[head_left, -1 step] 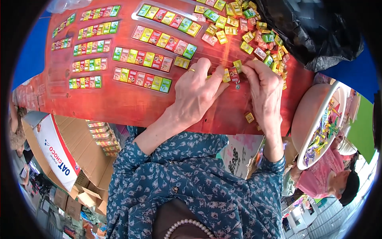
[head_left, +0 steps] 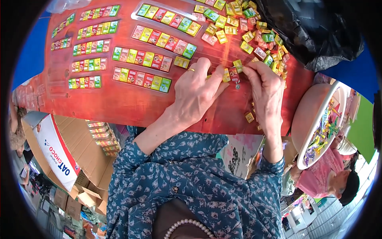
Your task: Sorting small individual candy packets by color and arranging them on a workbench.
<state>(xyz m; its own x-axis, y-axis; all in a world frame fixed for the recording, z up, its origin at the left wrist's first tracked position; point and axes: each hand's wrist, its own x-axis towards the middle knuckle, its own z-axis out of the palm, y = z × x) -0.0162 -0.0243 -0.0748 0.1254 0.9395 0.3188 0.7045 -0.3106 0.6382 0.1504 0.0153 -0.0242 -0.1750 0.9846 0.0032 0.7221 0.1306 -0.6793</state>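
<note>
My left hand (head_left: 197, 93), with a ring on one finger, rests on the red tabletop (head_left: 119, 103) and pinches a small yellow sweet packet (head_left: 226, 75) at its fingertips. My right hand (head_left: 266, 89) lies right beside it, fingers curled on a small red packet (head_left: 234, 75). A yellow-green packet (head_left: 238, 63) sits just above both sets of fingertips. Neat rows of small coloured packets (head_left: 141, 77) stretch to the left. A loose heap of the same packets (head_left: 258, 36) lies beyond my right hand.
A black plastic bag (head_left: 314, 32) sits at the table's far right. A white bowl (head_left: 308, 115) of wrapped sweets stands to the right. Cardboard boxes (head_left: 75, 155) stand below the table's left edge. A person in pink (head_left: 322, 177) is at the lower right.
</note>
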